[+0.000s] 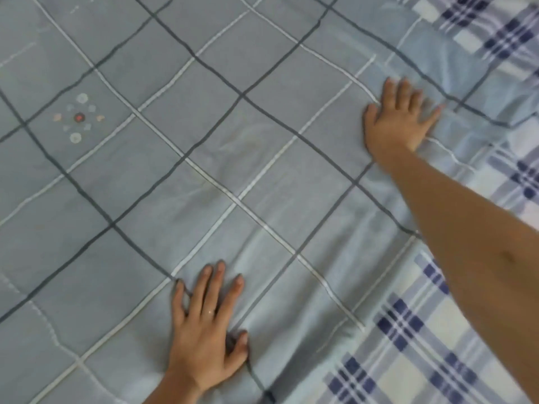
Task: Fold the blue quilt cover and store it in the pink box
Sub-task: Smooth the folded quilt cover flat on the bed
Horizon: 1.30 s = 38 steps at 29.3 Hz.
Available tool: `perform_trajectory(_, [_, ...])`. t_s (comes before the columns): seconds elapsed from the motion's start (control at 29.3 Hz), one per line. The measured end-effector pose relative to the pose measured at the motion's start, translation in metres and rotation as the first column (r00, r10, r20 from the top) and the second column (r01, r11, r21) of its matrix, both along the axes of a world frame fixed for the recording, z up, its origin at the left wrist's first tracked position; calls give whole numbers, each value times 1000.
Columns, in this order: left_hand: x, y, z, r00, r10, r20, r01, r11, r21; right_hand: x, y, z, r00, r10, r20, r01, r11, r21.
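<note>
- Lying spread out flat, the blue fabric quilt cover with dark and white grid lines (175, 170) fills most of the view. Its right edge ends over a blue-and-white plaid sheet (408, 360) that shows beneath it.
- The left hand (204, 325) rests palm down on the cover near the bottom of the view. Its grip is spread, the fingers straight and apart, pinching nothing. It probably pins the cloth so the cover does not slide.
- The right hand (401, 119) reaches out on a long bare arm toward the cover's far right edge. It is also palm down with a fanned, flat grip. It lies on a paler, creased patch of the cover, so it looks placed to press wrinkles out toward the edge.
- A small embroidered flower motif (78, 118) sits on the left part of the cover, where the cloth is smooth.
- The pink box is not in view.
- With both palms flat and no corner held, this reads as smoothing ahead of a fold, so the task seems early. Creases by the right edge could skew the fold if left.
</note>
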<state>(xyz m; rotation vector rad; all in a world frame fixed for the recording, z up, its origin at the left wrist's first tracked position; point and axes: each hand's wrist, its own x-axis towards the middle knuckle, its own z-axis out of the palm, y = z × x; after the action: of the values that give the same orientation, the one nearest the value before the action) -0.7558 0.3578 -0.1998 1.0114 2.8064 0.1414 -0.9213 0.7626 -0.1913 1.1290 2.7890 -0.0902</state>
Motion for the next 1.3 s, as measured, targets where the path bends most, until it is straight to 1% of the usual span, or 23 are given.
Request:
perform_trajectory(0.03, [-1,-1,0,1000,7,-5,-7,1000,-8,10,-25,6,999,-32,15,32,998,-50])
perform_trajectory(0.07, [-2,-2,-1,1000,16,9,-16,1000,-13,27,-56,9,1000,6,5,-6,997,-77])
perform_trajectory(0.1, [0,-2,0,1000,22,14,-22,1000,-18,58,-92,10,993,101,-53,-104,992,-65])
perform_trajectory(0.17, [5,0,3,999,35,13,-34,999,-28,148,-180,9,929,320,-189,-336,940,-59])
perform_trajectory(0.21, [7,0,4,999,39,17,-38,999,-29,204,-227,7,906,367,-210,-390,917,-80])
perform_trajectory(0.27, [6,-2,5,999,37,12,-36,999,-32,298,-300,3,927,336,-164,-362,918,-161])
perform_trajectory(0.34, [11,-4,6,1000,10,10,-9,999,-48,352,-339,-4,971,185,-151,-213,957,-196])
perform_trajectory(0.41, [11,-3,5,1000,23,19,-22,999,-35,356,-341,-7,980,84,-182,-119,975,-190])
perform_trajectory(0.51, [11,-2,2,1000,15,20,-15,999,-34,350,-336,-8,968,62,-243,-109,977,-185])
perform_trajectory(0.62, [10,-3,2,998,22,60,-20,999,-42,355,-339,-10,970,43,-239,-88,980,-180])
perform_trajectory(0.72, [22,-26,10,994,-32,108,22,995,93,352,-336,-8,973,28,-227,-68,983,-168])
perform_trajectory(0.79, [51,-74,18,990,102,93,-118,974,191,353,-336,-6,973,53,-225,-93,981,-173])
perform_trajectory(0.82, [68,-103,27,967,221,123,-243,945,217,355,-335,-4,973,42,-226,-84,980,-180])
perform_trajectory(0.85, [81,-126,32,914,371,161,-400,889,224,354,-326,-4,974,33,-225,-73,983,-169])
perform_trajectory(0.89, [91,-157,43,818,540,197,-570,806,160,351,-324,0,974,31,-226,-71,983,-172])
perform_trajectory(0.92, [103,-196,55,671,705,229,-729,684,29,350,-332,3,974,44,-224,-84,981,-173])
perform_trajectory(0.96, [109,-219,57,486,827,281,-842,530,-103,346,-326,5,976,48,-213,-82,985,-151])
perform_trajectory(0.99, [117,-243,62,272,904,329,-899,361,-247,343,-326,4,976,61,-209,-89,988,-128])
perform_trajectory(1.03, [128,-267,68,88,931,354,-897,229,-378,345,-331,4,975,65,-214,-93,988,-122])
perform_trajectory(1.06, [138,-284,72,-26,935,355,-864,158,-478,349,-334,4,974,65,-218,-93,989,-117])
perform_trajectory(1.09, [146,-297,71,-75,931,358,-830,141,-539,353,-335,1,972,68,-225,-93,990,-102])
perform_trajectory(1.13, [151,-306,69,-87,927,365,-803,152,-577,355,-337,0,971,64,-232,-89,991,-99])
perform_trajectory(1.3, [147,-316,66,-45,919,391,-775,215,-594,359,-343,-7,966,52,-252,-73,994,-75])
